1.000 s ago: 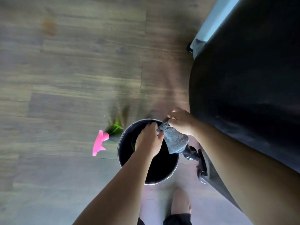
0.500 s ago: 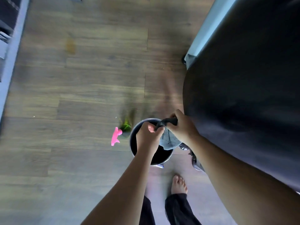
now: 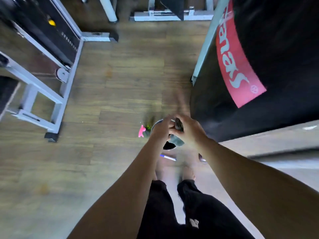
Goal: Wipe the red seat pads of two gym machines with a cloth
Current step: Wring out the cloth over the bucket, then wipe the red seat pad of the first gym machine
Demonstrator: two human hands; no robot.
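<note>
The cloth (image 3: 177,141) is small, grey and limp, with no stiffness of its own. Its loose end droops straight above the bucket (image 3: 168,146), and the rest is bunched up between the two hands. Coming from a bucket it is probably damp, so I would expect it to be a little heavier than it looks, clingy, and likely to drip. It is not fragile or slippery. It is best gathered into the palm with a flat fold left free below the fingers to press on a seat pad.

The right hand (image 3: 189,131) is over the bucket's right rim, fingers curled tightly round the cloth's upper, darker end. The left hand (image 3: 160,131) is over the left rim, knuckles up, thumb reaching across. It seems to pinch the same bunched end, though motion blur makes that hard to confirm. Both forearms reach down and forward and meet above the bucket, in what looks like a wringing grip.

A pink object (image 3: 141,131) lies on the wooden floor just left of the bucket, and a pen (image 3: 168,157) lies on its near side. A big black padded bag (image 3: 276,83) stands to its right and a grey machine frame (image 3: 43,94) well to its left. No red seat pad is in view.
</note>
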